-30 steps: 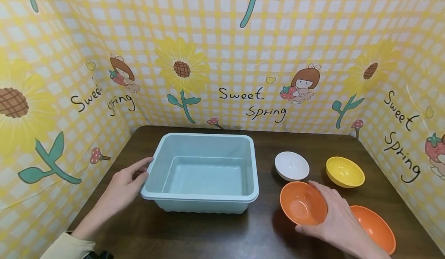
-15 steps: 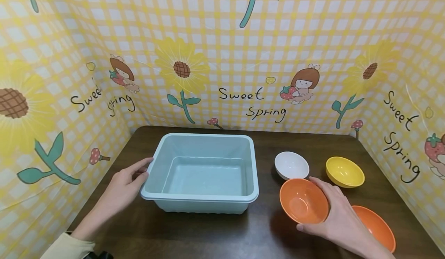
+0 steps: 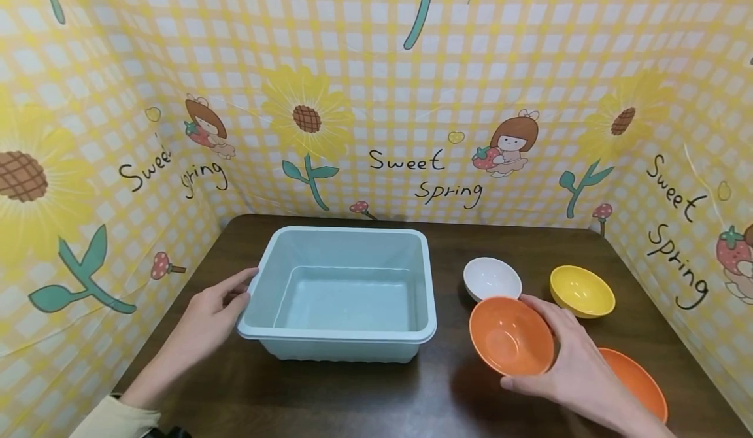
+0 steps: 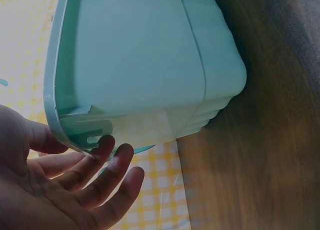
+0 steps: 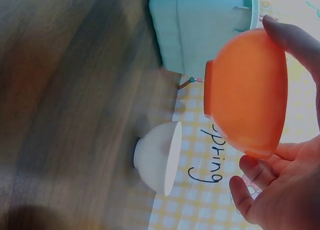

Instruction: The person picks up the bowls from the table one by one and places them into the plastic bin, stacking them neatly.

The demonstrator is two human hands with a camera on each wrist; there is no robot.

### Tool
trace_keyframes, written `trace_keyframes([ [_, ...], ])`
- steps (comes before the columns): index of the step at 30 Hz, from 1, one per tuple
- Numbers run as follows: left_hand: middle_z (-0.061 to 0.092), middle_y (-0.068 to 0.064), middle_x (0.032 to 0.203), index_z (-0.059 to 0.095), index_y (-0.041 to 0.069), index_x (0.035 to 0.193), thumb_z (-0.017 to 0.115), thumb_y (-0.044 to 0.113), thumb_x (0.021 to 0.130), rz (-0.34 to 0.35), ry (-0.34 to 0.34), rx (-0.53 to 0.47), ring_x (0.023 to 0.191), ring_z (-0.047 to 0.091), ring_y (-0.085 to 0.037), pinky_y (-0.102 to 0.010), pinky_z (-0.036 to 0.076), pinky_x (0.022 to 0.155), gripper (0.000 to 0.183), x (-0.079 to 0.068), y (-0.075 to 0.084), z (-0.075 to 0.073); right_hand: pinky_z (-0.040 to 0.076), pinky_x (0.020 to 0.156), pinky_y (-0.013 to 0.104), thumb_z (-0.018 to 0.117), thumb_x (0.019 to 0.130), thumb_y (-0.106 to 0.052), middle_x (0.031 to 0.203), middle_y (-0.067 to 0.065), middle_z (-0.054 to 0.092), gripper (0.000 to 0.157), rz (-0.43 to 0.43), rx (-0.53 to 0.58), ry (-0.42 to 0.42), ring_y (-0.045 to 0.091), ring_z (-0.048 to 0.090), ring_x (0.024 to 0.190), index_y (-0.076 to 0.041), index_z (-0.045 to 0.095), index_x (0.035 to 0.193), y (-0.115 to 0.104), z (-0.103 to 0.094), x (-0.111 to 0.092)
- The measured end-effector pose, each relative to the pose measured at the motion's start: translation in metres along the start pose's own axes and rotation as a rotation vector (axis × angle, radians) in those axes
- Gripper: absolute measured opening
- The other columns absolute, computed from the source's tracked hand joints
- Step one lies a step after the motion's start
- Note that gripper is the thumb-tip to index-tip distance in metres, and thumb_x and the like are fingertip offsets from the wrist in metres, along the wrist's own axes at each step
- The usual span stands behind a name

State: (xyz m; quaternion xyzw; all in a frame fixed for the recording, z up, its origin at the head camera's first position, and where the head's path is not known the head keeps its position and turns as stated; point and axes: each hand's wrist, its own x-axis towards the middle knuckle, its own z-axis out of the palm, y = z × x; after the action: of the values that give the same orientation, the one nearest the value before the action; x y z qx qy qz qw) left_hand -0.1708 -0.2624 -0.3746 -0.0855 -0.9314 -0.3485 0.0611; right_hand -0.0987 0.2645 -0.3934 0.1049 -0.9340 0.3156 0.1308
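My right hand (image 3: 570,366) grips an orange bowl (image 3: 507,340) by its rim, with thumb and fingers on opposite sides. In the right wrist view the orange bowl (image 5: 250,92) is lifted off the table, its foot hanging free. At the left, my left hand (image 3: 208,317) holds the left rim of a light blue plastic tub (image 3: 338,335). The left wrist view shows the thumb at the rim of the tub (image 4: 135,50), with other fingers loosely curved beneath it. Nothing lies inside the tub.
A white bowl (image 3: 491,278) stands just behind the held bowl, and a yellow bowl (image 3: 582,291) is farther right. Another orange bowl (image 3: 638,382) is partly hidden by my right forearm. Checked cloth (image 3: 406,98) walls in the dark wooden table (image 3: 376,399).
The orange bowl in my right hand has risen slightly and shifted a little away from me, now overlapping the white bowl's near edge. My left hand and the tub have stayed in place.
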Motion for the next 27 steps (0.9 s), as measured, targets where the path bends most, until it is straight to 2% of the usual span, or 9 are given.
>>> trace_keyframes([
  [7, 0.071, -0.012, 0.114, 0.053, 0.001, 0.152, 0.051, 0.014, 0.11, 0.006, -0.001, -0.011, 0.092, 0.063, -0.022, -0.03, 0.047, 0.068, 0.044, 0.0, 0.0, 0.0, 0.049, 0.086, 0.051, 0.102, 0.052, -0.06, 0.138, 0.003, 0.056, 0.121, 0.004, 0.005, -0.014, 0.02, 0.05, 0.118, -0.019, 0.05, 0.153, -0.007, -0.003, 0.003],
  [13, 0.072, -0.013, 0.116, 0.053, 0.002, 0.153, 0.051, 0.015, 0.111, 0.005, -0.002, -0.01, 0.095, 0.064, -0.023, -0.031, 0.048, 0.07, 0.044, 0.0, -0.001, 0.0, 0.048, 0.088, 0.056, 0.102, 0.054, -0.059, 0.139, 0.003, 0.056, 0.12, -0.002, 0.034, -0.021, 0.024, 0.048, 0.121, -0.02, 0.05, 0.154, -0.013, -0.004, 0.008],
  [27, 0.072, -0.013, 0.116, 0.053, 0.002, 0.153, 0.051, 0.016, 0.111, 0.006, -0.001, 0.0, 0.095, 0.064, -0.023, -0.031, 0.047, 0.071, 0.044, 0.0, -0.001, 0.0, 0.047, 0.089, 0.055, 0.103, 0.055, -0.057, 0.135, 0.0, 0.06, 0.117, -0.053, 0.05, -0.007, 0.022, 0.051, 0.119, -0.018, 0.051, 0.152, -0.018, -0.006, 0.021],
])
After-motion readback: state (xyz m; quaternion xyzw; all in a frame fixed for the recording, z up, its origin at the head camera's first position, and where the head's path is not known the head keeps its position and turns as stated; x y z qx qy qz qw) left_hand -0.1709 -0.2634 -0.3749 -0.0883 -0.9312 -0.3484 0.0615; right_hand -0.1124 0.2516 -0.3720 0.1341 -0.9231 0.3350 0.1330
